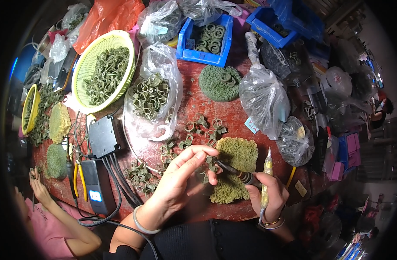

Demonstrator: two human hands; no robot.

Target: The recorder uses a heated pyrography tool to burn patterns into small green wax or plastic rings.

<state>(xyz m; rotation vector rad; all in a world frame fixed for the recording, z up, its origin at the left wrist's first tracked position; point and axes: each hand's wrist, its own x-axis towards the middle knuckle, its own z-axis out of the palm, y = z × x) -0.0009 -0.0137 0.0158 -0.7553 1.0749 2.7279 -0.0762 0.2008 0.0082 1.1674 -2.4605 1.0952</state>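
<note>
My left hand (181,177) pinches a small dark green ring-shaped piece (211,163) between thumb and fingers, above the worktop. My right hand (270,195) grips a dark pen-like tool (235,170), its narrow tip pointing left and close to the piece; I cannot tell whether they touch. The same hand also holds a second slim tool, a yellow-wrapped pointed pen (266,177), upright between its fingers. Beneath the tools lies a rough yellow-green spongy block (241,151). Several loose green ring pieces (168,151) lie left of it and beyond my left hand.
A yellow basket (128,39), an open plastic bag (174,82) and a blue bin (226,43) hold green pieces. Black boxes (104,136) with cables stand left, by yellow-handled pliers (82,182). Knotted plastic bags (265,95) sit right. A person in pink (55,229) works at left.
</note>
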